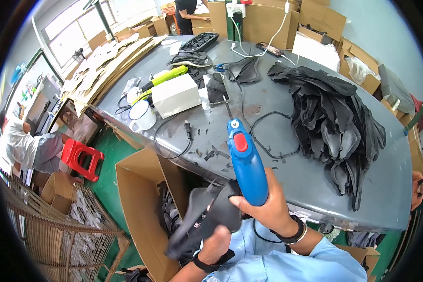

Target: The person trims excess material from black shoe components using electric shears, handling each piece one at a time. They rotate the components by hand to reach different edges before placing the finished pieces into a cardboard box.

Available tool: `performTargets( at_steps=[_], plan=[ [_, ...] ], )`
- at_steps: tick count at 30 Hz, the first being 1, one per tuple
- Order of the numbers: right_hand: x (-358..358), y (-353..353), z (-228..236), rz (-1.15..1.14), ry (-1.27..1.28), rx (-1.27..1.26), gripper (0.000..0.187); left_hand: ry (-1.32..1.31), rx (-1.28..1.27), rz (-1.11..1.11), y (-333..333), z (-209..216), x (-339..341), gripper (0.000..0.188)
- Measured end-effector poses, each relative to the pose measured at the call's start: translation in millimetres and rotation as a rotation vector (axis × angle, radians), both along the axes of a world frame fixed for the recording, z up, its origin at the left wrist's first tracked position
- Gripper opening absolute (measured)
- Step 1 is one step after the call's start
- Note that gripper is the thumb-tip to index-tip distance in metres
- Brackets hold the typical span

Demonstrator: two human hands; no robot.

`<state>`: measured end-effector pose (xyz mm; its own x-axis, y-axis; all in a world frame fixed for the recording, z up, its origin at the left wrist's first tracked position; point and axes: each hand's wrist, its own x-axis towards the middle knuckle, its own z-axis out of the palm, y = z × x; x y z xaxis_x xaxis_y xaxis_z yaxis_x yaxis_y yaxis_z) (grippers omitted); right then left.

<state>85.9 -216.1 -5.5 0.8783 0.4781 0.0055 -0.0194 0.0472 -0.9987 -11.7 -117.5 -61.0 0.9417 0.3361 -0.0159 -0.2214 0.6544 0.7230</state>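
My right hand (267, 207) is closed around a blue corded power tool (249, 171) with a red button and a thin metal tip pointing away from me over the table. A black, flexible moulded piece (211, 211) hangs at the table's near edge, partly blurred. My left hand (216, 244) grips its lower side, fingers curled, and its upper right part meets my right thumb. Beneath it an open cardboard box (137, 183) contains more black pieces (168, 207). Small black scraps (211, 152) are scattered across the grey table (268, 101) beyond the tool.
A large heap of black pieces (331, 108) covers the table's right side. Farther back lie a white box (176, 95), a mug (142, 115), a yellow-green tool (169, 75), phones and loose cables. A red stool (82, 159) and a seated person (26, 145) are at left; another person (187, 14) stands behind.
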Motion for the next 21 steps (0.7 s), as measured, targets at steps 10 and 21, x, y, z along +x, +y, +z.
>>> performTargets(
  at_steps=[10,21],
  plan=[
    [-30,-25,-40,0.134,-0.696,-0.45,0.059,-0.126,-0.04,0.654,34,23,1,0.038],
    [-33,-22,-33,0.172,-0.765,-0.402,0.055,-0.182,0.173,0.737,43,8,-2,0.038]
  ],
)
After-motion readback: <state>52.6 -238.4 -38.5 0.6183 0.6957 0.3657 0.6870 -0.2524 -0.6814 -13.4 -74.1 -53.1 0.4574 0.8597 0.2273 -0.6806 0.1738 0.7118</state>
